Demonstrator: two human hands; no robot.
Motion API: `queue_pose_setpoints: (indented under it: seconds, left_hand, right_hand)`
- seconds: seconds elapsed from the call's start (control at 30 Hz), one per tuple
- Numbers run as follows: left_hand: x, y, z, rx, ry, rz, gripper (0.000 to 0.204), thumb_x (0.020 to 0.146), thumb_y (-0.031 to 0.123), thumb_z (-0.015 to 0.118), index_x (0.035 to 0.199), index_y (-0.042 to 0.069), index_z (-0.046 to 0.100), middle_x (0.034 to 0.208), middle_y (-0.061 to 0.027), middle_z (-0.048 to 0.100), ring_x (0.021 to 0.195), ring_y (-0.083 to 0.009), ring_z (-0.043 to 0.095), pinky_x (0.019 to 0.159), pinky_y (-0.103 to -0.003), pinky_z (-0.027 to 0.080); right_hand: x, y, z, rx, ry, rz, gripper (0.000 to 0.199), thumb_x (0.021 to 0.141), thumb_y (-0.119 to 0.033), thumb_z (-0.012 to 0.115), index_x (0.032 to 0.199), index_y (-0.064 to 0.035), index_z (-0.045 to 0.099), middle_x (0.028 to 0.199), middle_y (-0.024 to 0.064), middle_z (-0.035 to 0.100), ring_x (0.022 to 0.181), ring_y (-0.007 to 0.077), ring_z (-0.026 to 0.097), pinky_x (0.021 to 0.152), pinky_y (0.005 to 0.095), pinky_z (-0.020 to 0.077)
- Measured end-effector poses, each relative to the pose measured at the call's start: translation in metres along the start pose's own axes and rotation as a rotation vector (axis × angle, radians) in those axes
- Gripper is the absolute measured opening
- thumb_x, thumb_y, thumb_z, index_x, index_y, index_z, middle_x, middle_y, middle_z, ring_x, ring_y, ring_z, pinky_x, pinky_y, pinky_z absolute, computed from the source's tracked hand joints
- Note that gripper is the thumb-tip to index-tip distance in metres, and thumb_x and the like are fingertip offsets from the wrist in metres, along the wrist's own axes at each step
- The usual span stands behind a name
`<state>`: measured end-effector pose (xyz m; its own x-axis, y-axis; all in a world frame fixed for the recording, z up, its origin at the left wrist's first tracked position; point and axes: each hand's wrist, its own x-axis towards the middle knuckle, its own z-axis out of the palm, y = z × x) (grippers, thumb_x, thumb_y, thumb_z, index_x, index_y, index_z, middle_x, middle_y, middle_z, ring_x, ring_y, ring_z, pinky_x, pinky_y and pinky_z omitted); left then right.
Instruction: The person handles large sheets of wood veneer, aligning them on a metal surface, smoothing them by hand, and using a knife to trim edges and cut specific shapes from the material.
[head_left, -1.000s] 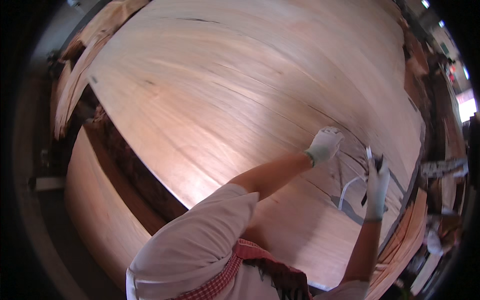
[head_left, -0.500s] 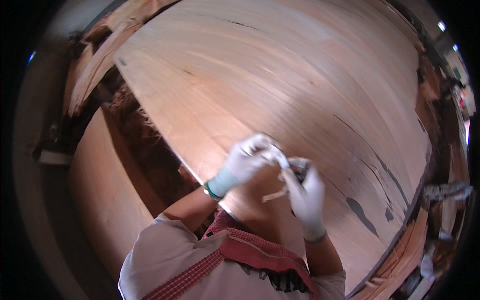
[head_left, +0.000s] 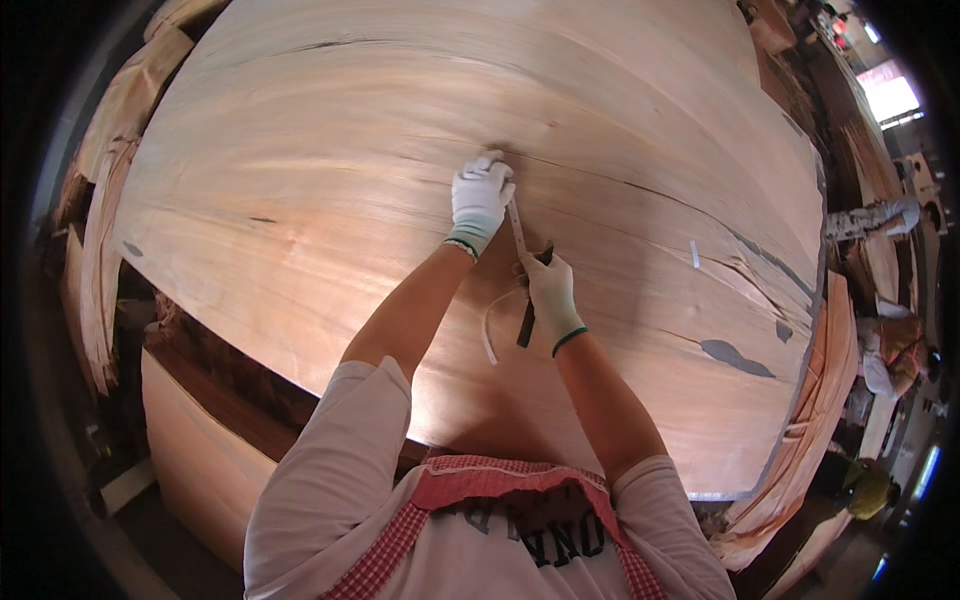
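Observation:
A broad sheet of pale wood veneer [head_left: 340, 260], with dark cracks and grain lines, lies in front of me. My left hand [head_left: 481, 190], in a white glove, is closed at the far end of a narrow white tape strip [head_left: 516, 226], low over the sheet's middle. The strip runs back to my right hand [head_left: 549, 285], also gloved, whose fingers are wrapped around the tape and a dark narrow tool [head_left: 526, 325]. The tool's exact kind is unclear. A loose pale tail of tape [head_left: 487, 335] curls down beside that hand.
A short white tape piece [head_left: 695, 253] sits on the sheet to the right, near a split and dark grey patches [head_left: 737, 357]. Stacked rough veneer [head_left: 100, 260] lines the left side. Torn wood strips [head_left: 812, 400] border the right edge. A curved wood sheet [head_left: 200, 430] stands lower left.
Both hands have moved away from my body over the sheet, the left farther than the right. They are farther apart, with the tape strip stretched between them. My view has turned too.

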<state>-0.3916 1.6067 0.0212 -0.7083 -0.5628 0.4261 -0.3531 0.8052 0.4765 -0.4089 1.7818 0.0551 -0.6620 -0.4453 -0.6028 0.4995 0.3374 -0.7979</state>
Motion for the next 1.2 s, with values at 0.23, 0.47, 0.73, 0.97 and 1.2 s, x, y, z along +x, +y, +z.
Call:
queue_pose_setpoints:
  seconds: [0.23,0.47,0.73,0.97,1.2]
  left_hand:
    - [-0.004,0.017,0.0,0.206,-0.129,0.089,0.031,0.082,0.025,0.066,0.111,0.017,0.061,0.134,-0.0041,0.053,0.13,-0.0289,0.041,0.112,-0.045,0.027]
    - [-0.022,0.09,0.022,0.125,-0.409,0.655,0.044,0.094,0.03,0.051,0.13,0.006,0.052,0.142,-0.0113,0.047,0.135,-0.0245,0.038,0.115,-0.04,0.023]
    - [0.018,0.118,0.046,0.136,-0.473,0.444,0.051,0.09,0.034,0.057,0.133,0.007,0.05,0.143,-0.0113,0.045,0.137,-0.0264,0.035,0.116,-0.043,0.021]
    - [0.087,0.124,0.101,0.075,-0.365,0.376,0.054,0.091,0.027,0.054,0.14,0.008,0.041,0.149,-0.0099,0.038,0.141,-0.0242,0.028,0.117,-0.04,0.021]
    - [0.095,0.104,0.136,0.082,-0.386,0.656,0.047,0.086,0.007,0.053,0.132,0.009,0.05,0.136,-0.0076,0.052,0.13,-0.0261,0.044,0.113,-0.038,0.031]
  right_hand:
    - [0.043,-0.016,-0.067,-0.799,0.256,-0.485,0.02,0.086,-0.016,0.065,0.088,0.0034,0.064,0.067,0.0081,0.064,0.059,0.0135,0.059,0.053,0.0307,0.0452]
    - [0.041,-0.031,-0.111,-0.76,0.287,-0.416,0.03,0.087,-0.027,0.064,0.089,0.0029,0.064,0.079,0.0184,0.067,0.077,0.0366,0.064,0.07,0.0433,0.0491]
    - [0.038,-0.075,-0.19,-0.26,0.16,-0.226,0.02,0.088,-0.017,0.064,0.087,0.0019,0.06,0.07,0.0056,0.062,0.056,0.01,0.055,0.05,0.0249,0.0438]
    - [0.116,-0.105,-0.166,0.011,0.242,-0.13,0.03,0.083,-0.028,0.072,0.078,0.0011,0.064,0.066,0.006,0.062,0.054,0.0128,0.056,0.051,0.0273,0.0435]
    - [0.128,-0.1,-0.153,-0.24,0.306,-0.153,0.025,0.088,-0.025,0.067,0.078,-0.0017,0.065,0.064,0.0027,0.06,0.053,0.0099,0.054,0.046,0.0251,0.0384]
